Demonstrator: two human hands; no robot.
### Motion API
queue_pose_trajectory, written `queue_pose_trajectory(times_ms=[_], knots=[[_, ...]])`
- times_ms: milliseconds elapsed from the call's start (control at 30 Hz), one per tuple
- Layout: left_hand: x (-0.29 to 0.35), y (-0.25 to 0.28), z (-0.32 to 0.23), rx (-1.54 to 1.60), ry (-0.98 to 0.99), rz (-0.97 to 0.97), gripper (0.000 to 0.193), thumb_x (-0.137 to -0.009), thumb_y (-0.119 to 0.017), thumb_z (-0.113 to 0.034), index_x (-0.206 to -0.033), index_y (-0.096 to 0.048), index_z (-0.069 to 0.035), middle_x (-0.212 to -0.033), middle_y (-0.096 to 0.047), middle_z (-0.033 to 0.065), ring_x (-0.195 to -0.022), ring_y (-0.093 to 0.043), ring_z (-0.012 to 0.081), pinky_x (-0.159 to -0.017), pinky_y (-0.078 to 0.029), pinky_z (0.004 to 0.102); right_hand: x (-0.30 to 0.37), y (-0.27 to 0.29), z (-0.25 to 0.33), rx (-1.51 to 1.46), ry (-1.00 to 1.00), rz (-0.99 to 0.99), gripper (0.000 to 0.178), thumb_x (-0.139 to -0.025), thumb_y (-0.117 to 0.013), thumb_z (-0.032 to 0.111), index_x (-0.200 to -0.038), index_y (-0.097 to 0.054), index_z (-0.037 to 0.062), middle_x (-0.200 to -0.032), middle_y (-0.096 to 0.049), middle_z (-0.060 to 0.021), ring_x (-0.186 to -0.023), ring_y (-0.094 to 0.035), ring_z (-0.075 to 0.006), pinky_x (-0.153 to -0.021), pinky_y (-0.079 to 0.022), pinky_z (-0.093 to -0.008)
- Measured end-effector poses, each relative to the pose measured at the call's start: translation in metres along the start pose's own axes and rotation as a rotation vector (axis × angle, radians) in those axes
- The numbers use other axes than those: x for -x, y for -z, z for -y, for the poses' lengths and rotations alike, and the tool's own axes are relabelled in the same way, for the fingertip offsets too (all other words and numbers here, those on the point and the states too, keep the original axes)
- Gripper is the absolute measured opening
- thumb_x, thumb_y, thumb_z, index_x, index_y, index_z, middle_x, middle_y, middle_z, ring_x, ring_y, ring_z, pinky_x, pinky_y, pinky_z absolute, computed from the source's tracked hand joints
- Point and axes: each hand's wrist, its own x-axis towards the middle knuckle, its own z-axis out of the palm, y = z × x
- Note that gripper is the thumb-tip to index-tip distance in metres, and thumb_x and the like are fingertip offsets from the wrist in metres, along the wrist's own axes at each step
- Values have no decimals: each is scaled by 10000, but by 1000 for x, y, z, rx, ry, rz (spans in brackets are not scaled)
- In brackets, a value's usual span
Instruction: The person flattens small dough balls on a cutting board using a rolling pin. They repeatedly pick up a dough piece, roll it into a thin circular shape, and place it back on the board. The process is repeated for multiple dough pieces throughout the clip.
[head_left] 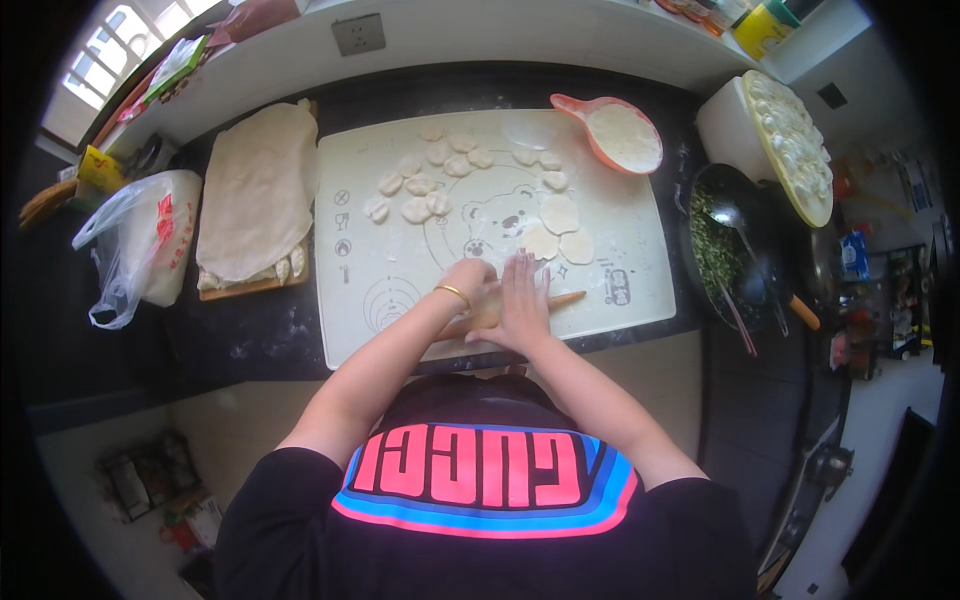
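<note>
A wooden rolling pin (566, 299) lies slantwise near the front edge of the pale printed kneading mat (640, 250). My right hand (522, 305) rests flat over it, fingers stretched forward. Beside it, my left hand (474, 283), with a gold bangle at the wrist, has its fingers curled in; what they grip is hidden. Rolled dough wrappers (559, 213) lie just beyond my right fingertips, partly overlapping. Farther back are several small flattened dough pieces (420, 184).
A red-rimmed scoop of flour (625, 138) sits at the mat's back right corner. At right are a wok of chopped green filling (716, 240) and a tub topped with dumplings (790, 130). A cloth-covered board (255, 190) and plastic bag (160, 235) stand left.
</note>
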Motion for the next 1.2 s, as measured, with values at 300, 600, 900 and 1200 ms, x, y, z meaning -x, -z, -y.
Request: queue_pose_trajectory(times_ms=[300, 600, 900, 1200], knots=[[19, 27, -16, 128, 75, 79, 277, -763, -651, -278, -890, -674, -33, -830, -666, 189, -811, -649, 311, -745, -505, 377, 22, 9, 2, 33, 26, 108, 1373, -505, -708, 709, -1407, -87, -119, -1488, -79, -295, -1404, -68, -401, -1101, -78, -572], [19, 15, 8, 241, 82, -56, 281, -769, -649, -269, -890, -661, -15, -829, -667, 160, -778, -644, 247, -721, -501, 341, 35, -21, -10, -8, 69, -91, 1211, -653, -657, 645, -1420, -81, -94, -1495, -94, -276, -1406, -86, -381, -1094, -113, -558], [14, 22, 8, 158, 93, -40, 217, -765, -611, -186, -885, -656, -10, -803, -655, 161, -785, -638, 263, -717, -495, 347, -25, -4, -4, 46, -16, -62, 1264, -598, -620, 733, -1428, -111, -74, -1512, -83, -241, -1412, -99, -348, -1097, -112, -564], [8, 13, 1, -99, -7, 53, 293, -671, -716, -184, -922, -673, -38, -863, -675, 159, -804, -651, 293, -742, -513, 349, 51, -15, -20, -24, 162, -75, 1028, -701, -706, 499, -1385, -217, -94, -1455, -226, -261, -1370, -212, -368, -1093, -194, -485]])
